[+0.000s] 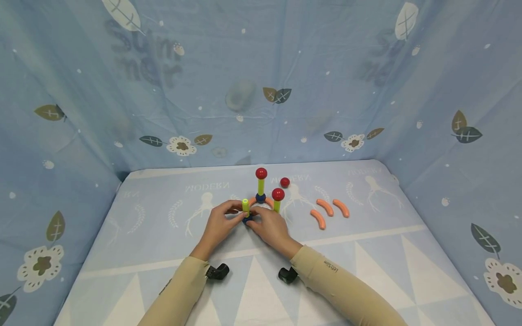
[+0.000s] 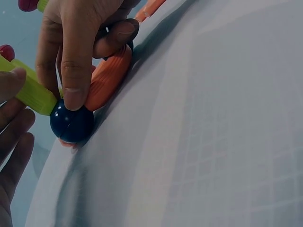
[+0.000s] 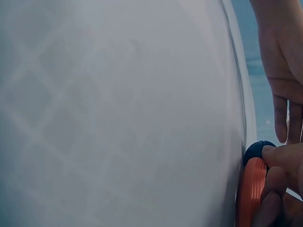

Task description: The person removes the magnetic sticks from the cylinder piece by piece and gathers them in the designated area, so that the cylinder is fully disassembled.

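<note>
A small toy frame stands on the table, made of orange curved pieces (image 1: 269, 201), dark blue connector balls (image 1: 260, 197) and yellow-green sticks (image 1: 261, 186). Two sticks carry red balls (image 1: 261, 173) on top. My left hand (image 1: 220, 225) pinches the front yellow-green stick (image 1: 245, 205), which has a bare top, between thumb and fingers. Right beside it, my right hand (image 1: 272, 227) pinches the blue ball (image 2: 71, 122) at that stick's foot. In the left wrist view an orange curved piece (image 2: 110, 78) runs from this ball under the right hand's fingers.
A loose red ball (image 1: 285, 182) lies behind the frame. Off to the right are three loose orange curved pieces (image 1: 325, 207). A patterned curtain (image 1: 253, 81) surrounds the cloth-covered table (image 1: 163, 244) at the back and sides. Black wrist cameras (image 1: 287, 275) hang under both sleeves.
</note>
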The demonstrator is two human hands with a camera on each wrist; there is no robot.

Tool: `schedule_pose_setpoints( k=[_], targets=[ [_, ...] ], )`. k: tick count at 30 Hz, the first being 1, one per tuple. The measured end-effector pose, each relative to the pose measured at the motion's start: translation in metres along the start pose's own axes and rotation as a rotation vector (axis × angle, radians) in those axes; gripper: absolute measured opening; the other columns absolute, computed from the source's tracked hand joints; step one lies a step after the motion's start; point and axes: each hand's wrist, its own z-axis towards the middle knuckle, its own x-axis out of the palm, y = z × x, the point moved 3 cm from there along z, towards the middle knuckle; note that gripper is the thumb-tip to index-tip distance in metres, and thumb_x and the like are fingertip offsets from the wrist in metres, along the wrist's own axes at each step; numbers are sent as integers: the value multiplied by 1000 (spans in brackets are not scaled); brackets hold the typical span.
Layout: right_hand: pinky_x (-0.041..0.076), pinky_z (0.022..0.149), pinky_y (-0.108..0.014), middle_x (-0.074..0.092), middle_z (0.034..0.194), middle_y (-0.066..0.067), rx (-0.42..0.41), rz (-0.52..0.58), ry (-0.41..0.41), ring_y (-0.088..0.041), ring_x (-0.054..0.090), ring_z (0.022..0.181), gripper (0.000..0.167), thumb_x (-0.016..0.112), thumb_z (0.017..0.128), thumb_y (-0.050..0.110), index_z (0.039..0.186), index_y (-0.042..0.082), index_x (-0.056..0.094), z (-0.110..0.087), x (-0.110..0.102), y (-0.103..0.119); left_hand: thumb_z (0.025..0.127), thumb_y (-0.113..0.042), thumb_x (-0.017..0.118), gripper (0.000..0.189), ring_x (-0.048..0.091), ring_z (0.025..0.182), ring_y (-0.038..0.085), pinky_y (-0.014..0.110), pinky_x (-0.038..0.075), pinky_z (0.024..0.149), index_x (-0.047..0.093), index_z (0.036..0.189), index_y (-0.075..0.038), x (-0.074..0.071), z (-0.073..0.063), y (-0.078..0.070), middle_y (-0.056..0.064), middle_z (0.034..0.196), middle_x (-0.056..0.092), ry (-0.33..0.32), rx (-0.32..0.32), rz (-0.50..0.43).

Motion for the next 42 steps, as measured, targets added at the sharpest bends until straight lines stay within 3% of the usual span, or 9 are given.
schedule_pose_setpoints(
  k=[7,21,32,37,42],
  targets=[
    [56,82,-37,74,116,3,-14,0,4,-15,69,103,37,78,91,31,125,19,72,0,-1,0,91,-15,79,25,71,98,20,40,57,89,73,115,-11,1,0,-1,3,110,73,2,0,-2],
    [57,79,-35,74,116,2,-14,-20,-7,-15,70,102,37,78,91,32,124,17,72,1,0,1,90,-19,80,26,72,96,19,41,58,87,72,113,-12,0,-4,1,2,107,74,-70,48,11],
    [55,72,-32,74,116,3,8,-11,-5,-13,69,95,38,78,92,33,126,18,72,1,2,0,91,-18,79,24,72,94,19,39,57,87,72,113,-10,3,-7,5,3,105,74,-148,-12,-48],
    [56,76,-34,74,117,3,5,-6,0,-13,69,98,37,77,92,33,126,19,72,1,2,0,91,-17,79,24,72,93,20,37,58,86,71,111,-7,3,-6,7,6,103,74,-199,-27,-61],
    [56,82,-37,73,118,2,17,-1,7,-15,69,105,37,77,92,33,126,19,72,1,1,0,91,-18,78,23,71,93,18,28,56,87,71,110,-7,-5,-2,10,5,102,74,-256,-66,-81]
  ],
)
